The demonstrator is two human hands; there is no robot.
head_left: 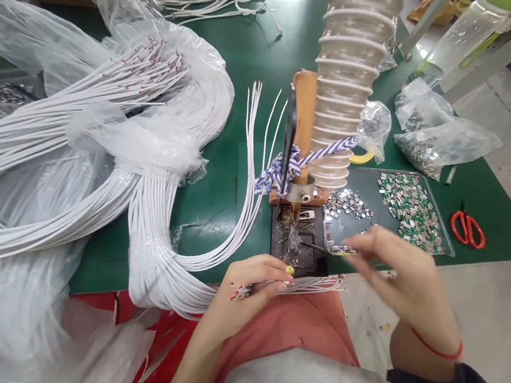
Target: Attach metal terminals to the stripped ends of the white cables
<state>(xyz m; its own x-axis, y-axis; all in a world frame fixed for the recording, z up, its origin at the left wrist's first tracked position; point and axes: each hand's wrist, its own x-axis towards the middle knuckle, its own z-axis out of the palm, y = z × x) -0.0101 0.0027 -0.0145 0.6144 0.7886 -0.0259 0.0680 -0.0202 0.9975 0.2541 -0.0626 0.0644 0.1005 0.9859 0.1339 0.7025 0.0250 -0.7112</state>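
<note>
My left hand [256, 283] is closed around a bundle of thin white cables [313, 285], whose ends stick out past both sides of it. A small yellow piece [290, 270] shows at its fingertips; whether it is held is unclear. Just beyond stands a wooden-handled soldering iron [306, 110], tip down over a dark base [306, 262] littered with metallic bits. Blue-and-white cloth cord [281, 173] is tied round it. At the near edge of the parts tray, my right hand [401, 270] is blurred, thumb and forefinger pinched together; what lies between them cannot be made out.
Small metal connectors and green boards lie in the clear tray [447, 238]. Red-handled scissors [467, 228] are right of it. A ribbed hose [355, 53] hangs behind the iron. Large white cable bundles [154, 226] with plastic wrap cover the left side. Bagged parts [428, 146] sit back right.
</note>
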